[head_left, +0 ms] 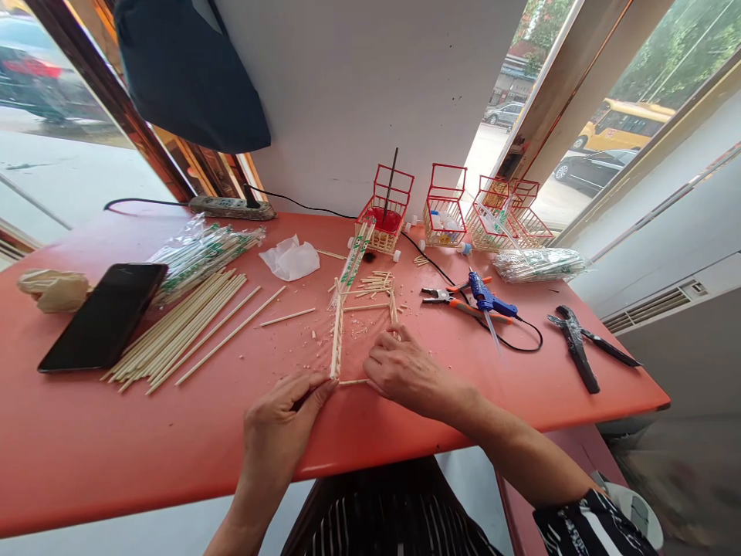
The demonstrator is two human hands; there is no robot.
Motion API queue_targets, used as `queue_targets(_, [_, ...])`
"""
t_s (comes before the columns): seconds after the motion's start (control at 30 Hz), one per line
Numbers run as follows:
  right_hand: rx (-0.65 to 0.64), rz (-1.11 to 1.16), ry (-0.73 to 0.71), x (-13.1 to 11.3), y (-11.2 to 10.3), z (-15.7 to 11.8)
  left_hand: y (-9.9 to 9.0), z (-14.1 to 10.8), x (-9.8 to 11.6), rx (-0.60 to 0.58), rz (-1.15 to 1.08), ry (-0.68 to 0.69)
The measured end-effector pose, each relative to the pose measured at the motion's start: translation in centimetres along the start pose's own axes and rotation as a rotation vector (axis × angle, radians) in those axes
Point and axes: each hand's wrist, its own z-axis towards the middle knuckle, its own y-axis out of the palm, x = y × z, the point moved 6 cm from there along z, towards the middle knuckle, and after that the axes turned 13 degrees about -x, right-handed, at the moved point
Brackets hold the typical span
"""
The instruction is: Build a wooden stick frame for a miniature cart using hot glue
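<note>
My left hand pinches and my right hand grips the pale, rectangular wooden-stick frame between them, its long axis running away from me.

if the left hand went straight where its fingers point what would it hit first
The stick frame: its near left corner sits right at the left hand. Beyond that, probably the right hand, though depth is unclear.

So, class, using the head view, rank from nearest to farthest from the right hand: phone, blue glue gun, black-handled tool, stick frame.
1. Stick frame, touching the right hand.
2. Blue glue gun, ahead, right.
3. Black-handled tool, farther right.
4. Phone, far left.
</note>
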Motion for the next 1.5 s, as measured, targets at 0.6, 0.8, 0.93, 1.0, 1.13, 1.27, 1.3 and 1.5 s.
queue_targets(0.6, [-0.064, 0.042, 0.002, -0.05, -0.4, 0.01, -0.2, 0.17, 0.57, 0.007, -0.011, 0.002])
queue_targets(0.8, [-0.076, 0.041, 0.008, -0.02, -0.5, 0.02, -0.19, 0.16, 0.49, 0.01, -0.029, -0.008])
queue_targets(0.93, [-0.083, 0.036, 0.008, -0.07, -0.58, 0.0, -0.12, 0.09, 0.15, 0.016, -0.032, -0.018])
queue_targets(1.0, [-0.093, 0.032, 0.006, -0.09, -0.56, 0.0, -0.08, 0.05, 0.01, 0.016, -0.033, -0.015])
queue_targets(1.13, [-0.096, 0.039, 0.001, -0.12, -0.62, -0.01, -0.03, -0.02, 0.09, -0.001, -0.026, -0.002])
queue_targets(1.27, [-0.096, 0.035, 0.002, -0.14, -0.7, 0.0, -0.13, -0.05, 0.28, -0.002, -0.022, -0.004])
queue_targets(1.3, [-0.095, 0.036, 0.004, -0.13, -0.73, -0.01, -0.14, -0.04, 0.31, -0.001, -0.021, -0.004])
queue_targets(1.5, [-0.091, 0.048, 0.003, -0.14, -0.85, -0.04, -0.03, 0.03, 0.22, 0.004, -0.016, 0.0])
